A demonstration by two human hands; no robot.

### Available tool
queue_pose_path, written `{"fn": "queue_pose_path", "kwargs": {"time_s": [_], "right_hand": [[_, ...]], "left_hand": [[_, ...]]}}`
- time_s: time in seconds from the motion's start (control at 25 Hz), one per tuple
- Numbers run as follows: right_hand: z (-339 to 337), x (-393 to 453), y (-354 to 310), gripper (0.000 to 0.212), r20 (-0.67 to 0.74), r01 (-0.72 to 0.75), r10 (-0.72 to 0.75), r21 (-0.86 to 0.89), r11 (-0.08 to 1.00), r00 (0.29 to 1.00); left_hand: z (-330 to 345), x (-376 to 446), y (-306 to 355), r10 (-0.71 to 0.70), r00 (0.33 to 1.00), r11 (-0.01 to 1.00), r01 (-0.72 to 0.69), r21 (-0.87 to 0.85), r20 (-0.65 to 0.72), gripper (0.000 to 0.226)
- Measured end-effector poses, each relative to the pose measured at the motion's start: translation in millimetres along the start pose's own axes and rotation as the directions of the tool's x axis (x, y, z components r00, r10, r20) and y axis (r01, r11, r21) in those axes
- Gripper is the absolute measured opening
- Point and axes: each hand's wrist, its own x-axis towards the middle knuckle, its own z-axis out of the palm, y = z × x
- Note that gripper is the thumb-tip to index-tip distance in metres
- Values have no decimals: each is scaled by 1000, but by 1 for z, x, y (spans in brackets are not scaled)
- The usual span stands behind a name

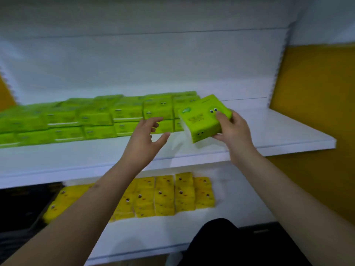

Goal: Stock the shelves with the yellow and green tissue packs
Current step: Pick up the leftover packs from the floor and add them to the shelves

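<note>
Green tissue pack held tilted above the upper shelf, right of the stacked green packs.
Right hand gripped its right end; left hand hovered beside it, fingers relaxed, holding nothing. Yellow packs lay on the lower shelf.

Shop — white retail shelving stocked with rows of identical tissue packs.

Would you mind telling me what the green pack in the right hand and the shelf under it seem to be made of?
Green tissue pack, gripped by the right hand: probably thin glossy plastic film over soft paper, since it shines faintly and shows white at its left end. Upper shelf: smooth, white, thin-edged and flat, likely painted metal, though the blur leaves laminate possible.
</note>
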Motion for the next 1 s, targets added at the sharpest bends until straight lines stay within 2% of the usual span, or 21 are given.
{"fn": "queue_pose_path", "kwargs": {"time_s": [0.08, 0.12, 0.2, 0.28, 0.36, 0.48, 0.56, 0.88, 1.0], "right_hand": [[-36, 38, 10, 15, -182, 96, -136, -213, 972, 974], [-47, 55, 18, 21, -231, 71, -141, -288, 955, 963], [-53, 88, 38, 31, -246, -35, -64, -377, 925, 967], [-49, 121, 61, 40, -230, -136, 23, -490, 861, 973], [-40, 148, 77, 47, -188, -154, 53, -575, 804, 981], [-24, 187, 98, 49, -88, -105, 60, -719, 687, 994], [-12, 206, 107, 48, -71, -84, 46, -769, 633, 996], [29, 239, 128, 50, -158, -133, 19, -758, 639, 987], [32, 230, 124, 70, -124, -131, 51, -811, 571, 991]], "left_hand": [[39, 26, 2, 101, 995, 982, -99, 164, -3, 47], [55, 40, 2, 163, 987, 952, -154, 263, -13, 49], [86, 72, 0, 247, 969, 872, -216, 440, -12, 55], [115, 99, -5, 202, 979, 832, -178, 525, 13, 63], [141, 109, -16, 123, 992, 824, -112, 556, 17, 73], [160, 106, -34, 176, 983, 791, -109, 601, -53, 83], [163, 107, -38, 193, 977, 814, -108, 571, -91, 80], [160, 108, -30, 213, 964, 806, -80, 586, -160, 71], [156, 107, -24, 256, 945, 805, -91, 586, -205, 65]]}}
